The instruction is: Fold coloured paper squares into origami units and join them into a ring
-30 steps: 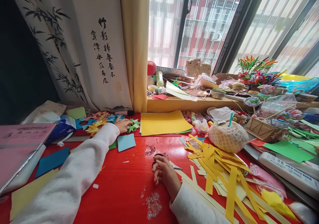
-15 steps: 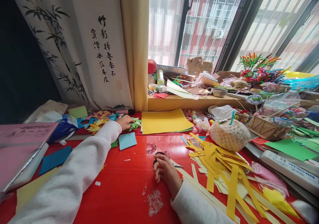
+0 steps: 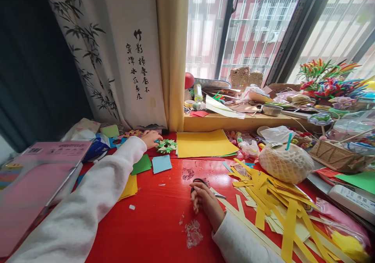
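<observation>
The left hand, in a white sleeve, reaches across the glossy red table to its far edge; its fingers are bent down onto a scatter of small folded paper stars in pink, blue and yellow, and I cannot tell whether they pinch one. Just right of the fingertips a green-and-yellow folded paper star lies flat; near it sit a light-blue paper square and a stack of large yellow paper sheets.

The right hand rests knuckles-up near the middle of the table, fingers curled closed about the black loop handles of a small pair of steel scissors; the blades poke out to the right of the hand, lying on the table and pointing at a heap of yellow and cream paper strips.

Behind the left hand hangs a white curtain with ink bamboo and two columns of black Chinese calligraphy; the top two characters read 竹影, the rest I cannot read surely. A flat pink plastic-wrapped packet at the left edge bears a barcode label; its print is too small to read.
</observation>
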`<state>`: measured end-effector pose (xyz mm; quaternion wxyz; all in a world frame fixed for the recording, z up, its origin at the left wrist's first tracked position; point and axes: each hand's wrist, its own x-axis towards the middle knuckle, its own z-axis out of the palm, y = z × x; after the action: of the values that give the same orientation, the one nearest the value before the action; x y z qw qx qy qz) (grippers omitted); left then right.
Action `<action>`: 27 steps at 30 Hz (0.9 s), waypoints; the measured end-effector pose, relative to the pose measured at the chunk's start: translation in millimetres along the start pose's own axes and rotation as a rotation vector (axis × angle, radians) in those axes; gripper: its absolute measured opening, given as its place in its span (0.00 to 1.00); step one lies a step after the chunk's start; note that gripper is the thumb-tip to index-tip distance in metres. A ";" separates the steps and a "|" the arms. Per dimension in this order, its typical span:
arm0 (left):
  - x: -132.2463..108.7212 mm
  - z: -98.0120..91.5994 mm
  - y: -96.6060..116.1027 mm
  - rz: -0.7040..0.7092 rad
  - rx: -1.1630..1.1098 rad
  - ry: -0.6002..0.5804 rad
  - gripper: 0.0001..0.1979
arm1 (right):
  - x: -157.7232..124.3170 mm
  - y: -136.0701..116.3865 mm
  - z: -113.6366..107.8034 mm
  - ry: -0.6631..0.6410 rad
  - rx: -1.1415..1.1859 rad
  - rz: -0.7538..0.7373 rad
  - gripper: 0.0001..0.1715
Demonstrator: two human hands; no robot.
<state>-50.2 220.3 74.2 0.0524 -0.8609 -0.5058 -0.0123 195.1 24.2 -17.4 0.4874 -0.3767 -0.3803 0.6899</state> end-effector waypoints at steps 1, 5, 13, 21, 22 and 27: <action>-10.2 -9.1 -2.8 -0.013 0.008 0.016 0.16 | -0.2 0.6 -0.3 -0.007 -0.007 -0.007 0.17; -67.9 -33.5 -7.3 -0.072 0.017 0.030 0.17 | -1.1 2.4 -2.0 -0.036 -0.059 -0.019 0.16; -197.2 6.6 23.0 -0.162 -0.033 -0.194 0.23 | -6.2 4.3 -1.2 -0.060 -0.158 -0.089 0.16; -223.0 28.3 36.7 -0.136 0.005 -0.112 0.14 | -8.3 4.0 0.1 -0.093 -0.202 -0.083 0.16; -222.6 29.0 37.4 -0.128 0.012 -0.099 0.13 | -8.6 3.9 0.4 -0.096 -0.203 -0.086 0.16; -219.2 37.0 38.4 -0.097 0.028 -0.063 0.13 | -7.5 5.2 0.1 -0.086 -0.187 -0.096 0.15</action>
<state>-124.8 14.9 18.2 0.0478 -0.8346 -0.5485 0.0194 194.8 15.8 -20.9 0.4657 -0.3721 -0.4811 0.6428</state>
